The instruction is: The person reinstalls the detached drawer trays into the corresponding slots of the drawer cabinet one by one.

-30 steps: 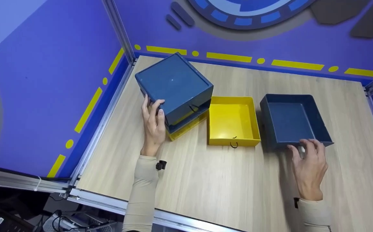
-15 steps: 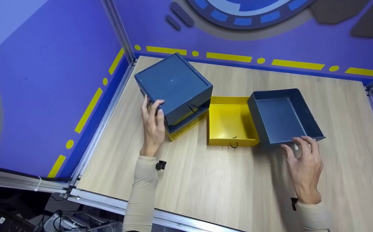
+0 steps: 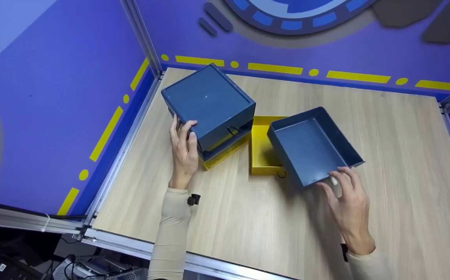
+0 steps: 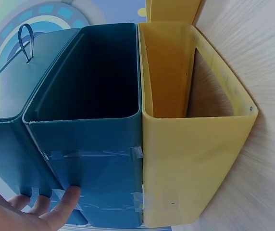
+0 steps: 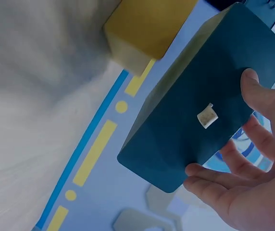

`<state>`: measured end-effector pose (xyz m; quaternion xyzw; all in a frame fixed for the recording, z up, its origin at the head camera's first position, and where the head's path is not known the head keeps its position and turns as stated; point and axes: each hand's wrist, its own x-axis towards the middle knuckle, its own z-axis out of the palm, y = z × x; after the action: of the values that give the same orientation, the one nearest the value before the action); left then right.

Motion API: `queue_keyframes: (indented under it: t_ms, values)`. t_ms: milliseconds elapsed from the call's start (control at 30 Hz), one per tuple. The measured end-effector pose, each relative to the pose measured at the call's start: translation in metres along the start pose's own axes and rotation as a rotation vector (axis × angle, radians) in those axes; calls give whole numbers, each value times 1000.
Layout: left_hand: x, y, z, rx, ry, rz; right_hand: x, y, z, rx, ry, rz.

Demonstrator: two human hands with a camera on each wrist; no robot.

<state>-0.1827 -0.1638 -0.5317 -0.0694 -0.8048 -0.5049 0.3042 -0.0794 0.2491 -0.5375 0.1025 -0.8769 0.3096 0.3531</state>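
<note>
A stacked drawer cabinet stands at the left of the table: two dark blue units above a yellow frame. The upper blue unit has a drawer with a black loop; the lower blue and yellow compartments are open and without drawers. My left hand lies against the cabinet's side, fingertips touching the blue walls. With my right hand I pinch the front wall of a blue drawer, held tilted above the table. Its front bears a small white tab. A yellow drawer sits partly hidden behind it.
The wooden table is bounded by a metal rail at the front. Purple-blue panels rise at the left and back. Cables and equipment lie below the front left edge.
My right hand has carried the blue drawer leftward and turned it, so it now covers much of the yellow drawer. My left hand and the cabinet have hardly moved.
</note>
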Motion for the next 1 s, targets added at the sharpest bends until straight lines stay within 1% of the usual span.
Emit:
queue_keyframes:
  t_ms: [233,467,700,933,1000]
  values:
    - [-1,0,0,8,-4,-7,-14,-19,10,0,-55,-60]
    - [0,1,-1,16,-11,-17,-26,-36,19,4,-144,-45]
    - [1,1,-2,12,-2,-11,-35,-58,31,25,-168,-102]
    - [1,1,-1,14,-1,-11,-38,-71,44,44,-184,-162]
    - [1,1,-1,18,-3,-16,-39,-75,47,52,-192,-163]
